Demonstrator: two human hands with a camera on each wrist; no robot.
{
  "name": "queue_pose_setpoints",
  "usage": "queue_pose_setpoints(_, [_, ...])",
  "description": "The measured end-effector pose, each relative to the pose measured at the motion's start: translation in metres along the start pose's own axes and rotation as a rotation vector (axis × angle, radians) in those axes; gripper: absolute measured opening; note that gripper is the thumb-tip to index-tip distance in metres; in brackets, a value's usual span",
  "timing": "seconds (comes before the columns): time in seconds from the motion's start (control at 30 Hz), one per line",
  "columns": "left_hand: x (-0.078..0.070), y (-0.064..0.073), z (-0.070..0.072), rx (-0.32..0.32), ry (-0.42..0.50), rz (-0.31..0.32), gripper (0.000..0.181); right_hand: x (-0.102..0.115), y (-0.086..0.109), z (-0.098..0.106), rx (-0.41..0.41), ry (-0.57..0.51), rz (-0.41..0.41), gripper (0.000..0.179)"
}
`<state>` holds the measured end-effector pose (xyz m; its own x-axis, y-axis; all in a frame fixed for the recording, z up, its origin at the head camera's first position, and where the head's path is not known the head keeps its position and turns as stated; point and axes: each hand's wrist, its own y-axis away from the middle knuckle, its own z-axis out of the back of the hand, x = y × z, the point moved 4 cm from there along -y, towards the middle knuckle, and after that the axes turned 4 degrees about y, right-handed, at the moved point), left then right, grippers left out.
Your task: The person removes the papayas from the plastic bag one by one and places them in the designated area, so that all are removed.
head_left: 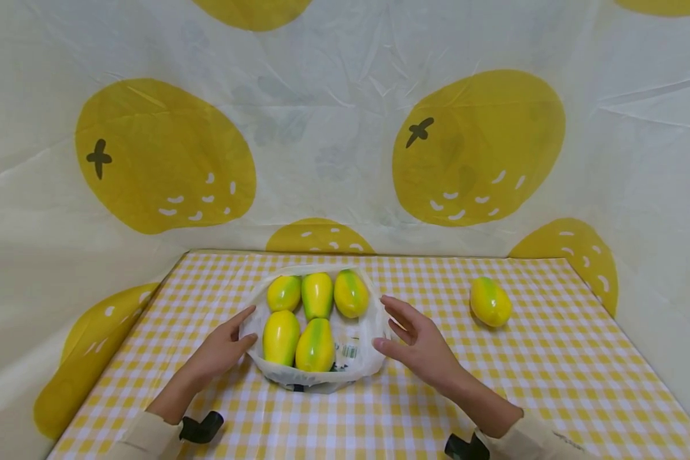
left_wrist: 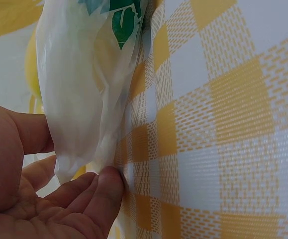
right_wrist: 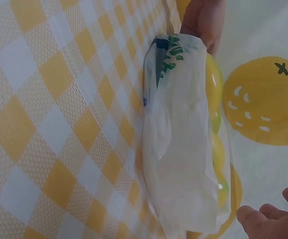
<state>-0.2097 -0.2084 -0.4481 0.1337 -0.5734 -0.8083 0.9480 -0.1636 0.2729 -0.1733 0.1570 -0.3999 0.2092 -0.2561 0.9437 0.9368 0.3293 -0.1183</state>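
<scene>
A thin white plastic bag (head_left: 347,377) with green print stands on the table, its mouth spread wide and rim folded down. Several yellow-green toy papayas (head_left: 315,345) lie inside it. My left hand (head_left: 221,348) is at the bag's left side, fingers loosely extended against the outside and thumb at the rim. In the left wrist view its fingertips (left_wrist: 111,181) are low on the plastic, close to the tablecloth. At the right side, my right hand (head_left: 422,348) is held with fingers spread and slightly bent, holding nothing, its thumb near the rim.
A lone papaya (head_left: 490,301) lies on the right part of the table, beyond my right hand. The table has a yellow-and-white checked cloth (head_left: 558,383). A white curtain (head_left: 328,128) printed with large yellow fruit hangs behind and beside it.
</scene>
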Motion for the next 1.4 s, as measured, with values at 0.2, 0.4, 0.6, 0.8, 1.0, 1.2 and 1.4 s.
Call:
queue_pose_setpoints(0.2, [0.001, -0.001, 0.0, -0.009, -0.007, 0.003, 0.069, -0.001, -0.001, -0.005, 0.02, -0.011, -0.008, 0.073])
queue_pose_setpoints(0.4, [0.002, -0.002, 0.0, -0.015, -0.019, 0.008, 0.07, -0.003, -0.002, -0.012, 0.05, -0.038, -0.029, 0.076])
queue_pose_setpoints(0.6, [0.002, -0.001, 0.0, -0.009, -0.014, 0.003, 0.07, -0.003, -0.003, -0.024, 0.098, -0.08, -0.071, 0.079])
queue_pose_setpoints(0.8, [0.0, 0.003, 0.0, -0.009, 0.004, -0.01, 0.069, -0.004, -0.005, -0.036, 0.128, -0.097, -0.091, 0.079])
queue_pose_setpoints(1.0, [0.0, 0.002, 0.0, -0.01, -0.003, -0.012, 0.069, -0.003, -0.007, -0.046, 0.135, -0.107, -0.106, 0.078])
queue_pose_setpoints(1.2, [-0.001, 0.002, 0.0, -0.01, 0.005, -0.005, 0.069, -0.002, -0.01, -0.053, 0.123, -0.102, -0.119, 0.076])
queue_pose_setpoints(1.4, [-0.002, 0.001, 0.0, -0.017, -0.01, 0.001, 0.069, -0.003, -0.01, -0.059, 0.13, -0.1, -0.133, 0.079])
